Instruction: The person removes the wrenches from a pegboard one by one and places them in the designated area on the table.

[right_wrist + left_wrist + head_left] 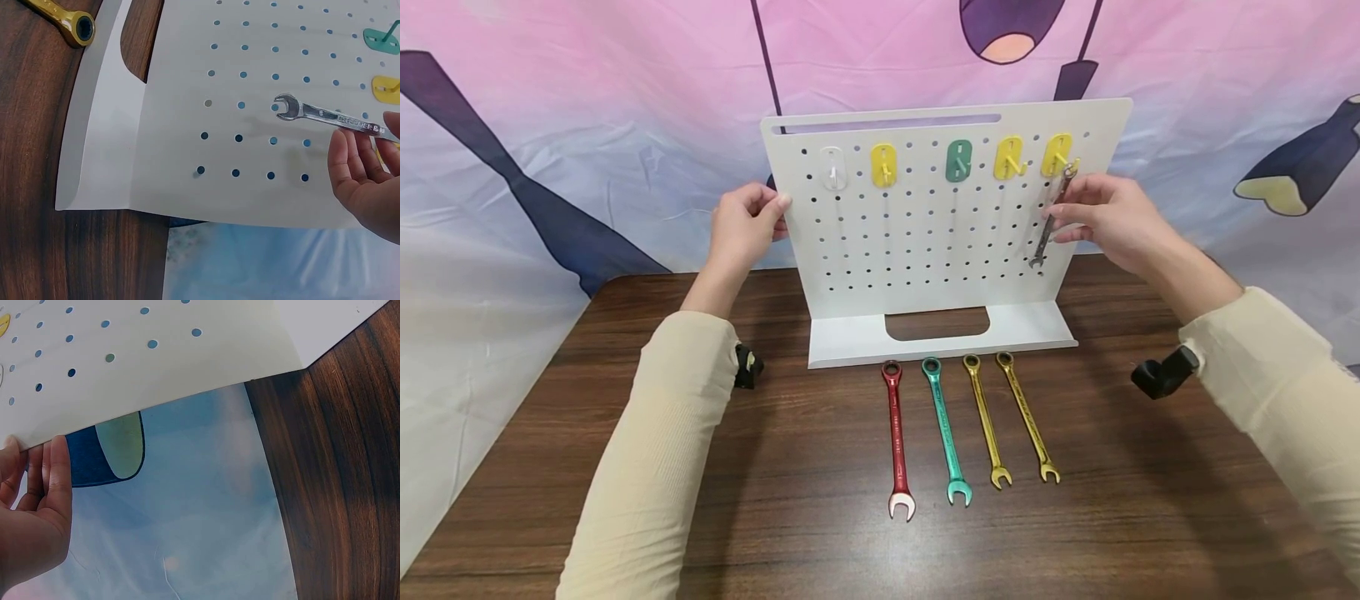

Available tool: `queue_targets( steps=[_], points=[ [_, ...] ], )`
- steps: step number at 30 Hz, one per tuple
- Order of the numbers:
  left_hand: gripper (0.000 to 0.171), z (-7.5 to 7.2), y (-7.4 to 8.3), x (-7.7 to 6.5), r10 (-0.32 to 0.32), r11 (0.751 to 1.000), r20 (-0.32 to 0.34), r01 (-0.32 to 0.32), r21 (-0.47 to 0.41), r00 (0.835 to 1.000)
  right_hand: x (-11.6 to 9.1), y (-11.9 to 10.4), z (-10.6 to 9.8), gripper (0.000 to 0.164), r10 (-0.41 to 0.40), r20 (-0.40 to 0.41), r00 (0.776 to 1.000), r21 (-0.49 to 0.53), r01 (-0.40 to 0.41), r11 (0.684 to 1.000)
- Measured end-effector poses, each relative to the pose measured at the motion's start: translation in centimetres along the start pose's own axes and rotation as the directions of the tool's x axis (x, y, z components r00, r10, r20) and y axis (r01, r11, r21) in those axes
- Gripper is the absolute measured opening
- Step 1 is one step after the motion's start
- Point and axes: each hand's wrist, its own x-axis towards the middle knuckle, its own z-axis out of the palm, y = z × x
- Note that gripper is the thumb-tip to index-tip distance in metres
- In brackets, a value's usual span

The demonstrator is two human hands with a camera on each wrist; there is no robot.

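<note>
My right hand (1108, 218) pinches a small silver combination wrench (1051, 221) between thumb and fingers. The wrench's ring end is up at the rightmost yellow hook (1057, 156); whether it hangs on the hook I cannot tell. Its open end points down, in front of the board, and shows clearly as a silver open-end jaw (312, 113) in the right wrist view. With thumb and fingers, my left hand (747, 225) grips the left edge of the white pegboard (925, 242). That same grip appears in the left wrist view, where the left hand (40, 500) holds the board's rim.
On the table (820, 517) before the board lie a red wrench (897, 437), a green wrench (947, 429) and two gold wrenches (987, 421). Further left on the board are another yellow hook (1009, 158), a green hook (958, 161), a yellow hook (883, 165) and a white hook (833, 168).
</note>
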Motion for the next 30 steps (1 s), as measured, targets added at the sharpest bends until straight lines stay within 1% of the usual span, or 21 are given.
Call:
queue_targets(
  steps=[4, 11, 13, 23, 30],
  points=[
    [0.03, -0.1, 0.0, 0.0, -0.001, 1.0, -0.002, 0.001, 0.003, 1.0, -0.3, -0.1, 0.0, 0.007, -0.009, 0.006, 1.0, 0.006, 0.009, 1.0],
    [0.031, -0.1, 0.1, -0.1, -0.003, 1.0, 0.001, 0.003, 0.008, 1.0, -0.9, -0.1, 0.0, 0.003, -0.022, -0.009, 1.0, -0.089, 0.021, 0.996],
    [0.031, -0.1, 0.1, -0.1, -0.002, 1.0, 0.003, 0.002, 0.008, 1.0, -0.9, -0.1, -0.1, 0.003, -0.026, -0.012, 1.0, -0.097, 0.025, 0.995],
    [0.031, 0.0, 0.1, -0.2, 0.003, 1.0, 0.0, -0.003, 0.011, 1.0, -1.3, -0.5, -0.5, 0.004, -0.019, -0.019, 1.0, -0.104, 0.017, 0.994],
    [0.03, 0.0, 0.1, -0.2, -0.002, 1.0, -0.002, 0.002, 0.013, 1.0, -1.3, -0.7, -0.6, 0.004, -0.028, -0.004, 1.0, -0.08, 0.027, 0.996]
  ],
)
